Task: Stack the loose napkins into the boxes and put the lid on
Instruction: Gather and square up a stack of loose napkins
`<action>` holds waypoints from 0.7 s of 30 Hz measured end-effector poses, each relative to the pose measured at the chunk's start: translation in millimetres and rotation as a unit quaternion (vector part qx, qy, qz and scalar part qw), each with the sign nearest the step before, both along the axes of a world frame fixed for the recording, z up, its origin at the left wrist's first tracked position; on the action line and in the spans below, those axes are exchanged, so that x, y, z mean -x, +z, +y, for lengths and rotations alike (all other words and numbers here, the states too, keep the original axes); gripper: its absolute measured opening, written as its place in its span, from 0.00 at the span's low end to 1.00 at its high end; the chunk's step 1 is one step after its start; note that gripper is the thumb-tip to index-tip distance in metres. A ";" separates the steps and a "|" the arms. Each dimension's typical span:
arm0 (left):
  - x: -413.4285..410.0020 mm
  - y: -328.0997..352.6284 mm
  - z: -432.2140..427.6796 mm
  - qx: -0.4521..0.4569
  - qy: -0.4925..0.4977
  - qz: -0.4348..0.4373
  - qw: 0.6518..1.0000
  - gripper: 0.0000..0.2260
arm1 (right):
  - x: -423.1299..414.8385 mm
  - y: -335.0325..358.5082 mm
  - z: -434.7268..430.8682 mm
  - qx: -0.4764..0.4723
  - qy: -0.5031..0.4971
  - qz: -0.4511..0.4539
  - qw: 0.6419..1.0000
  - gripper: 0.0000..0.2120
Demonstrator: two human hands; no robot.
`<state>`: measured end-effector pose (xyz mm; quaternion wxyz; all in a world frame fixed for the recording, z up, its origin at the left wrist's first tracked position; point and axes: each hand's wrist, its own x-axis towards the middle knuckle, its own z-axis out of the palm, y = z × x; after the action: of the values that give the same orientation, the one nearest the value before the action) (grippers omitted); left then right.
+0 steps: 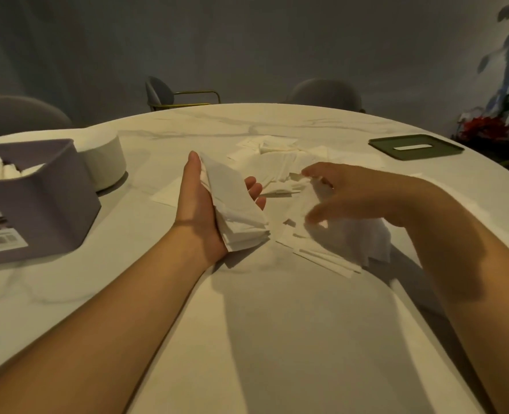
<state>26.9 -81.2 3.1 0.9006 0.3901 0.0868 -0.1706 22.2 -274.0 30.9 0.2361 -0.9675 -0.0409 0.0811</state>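
Head view: napkin stack [236, 213] sits mid-table in the upturned left hand [198, 210], fingers curled round it. Right hand [351, 192] spreads over loose napkins [280, 159], blurred, grip unclear. Purple box [44, 204] left, green lid [416, 147] far right.

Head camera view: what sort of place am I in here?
Probably a home dining room: a round marble-look table, padded chairs set around it, and flowers at the right edge.
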 end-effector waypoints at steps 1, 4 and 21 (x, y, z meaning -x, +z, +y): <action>0.1 1.0 -0.1 -0.003 0.000 0.002 1.000 0.36 | 0.6 1.2 -2.2 0.025 -0.002 0.009 1.000 0.35; 0.6 1.7 0.3 -0.010 0.000 0.004 1.000 0.34 | -0.5 3.9 -8.2 0.028 -0.013 0.001 1.000 0.22; -2.2 -3.2 -0.1 -0.002 -0.010 0.007 1.000 0.31 | -10.9 -4.4 -4.2 -0.179 -0.127 -0.158 0.963 0.12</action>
<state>29.1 -81.3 0.0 0.8973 0.3919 0.0899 -0.1824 33.1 -278.2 26.5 0.4039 -0.9074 0.0313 -0.1117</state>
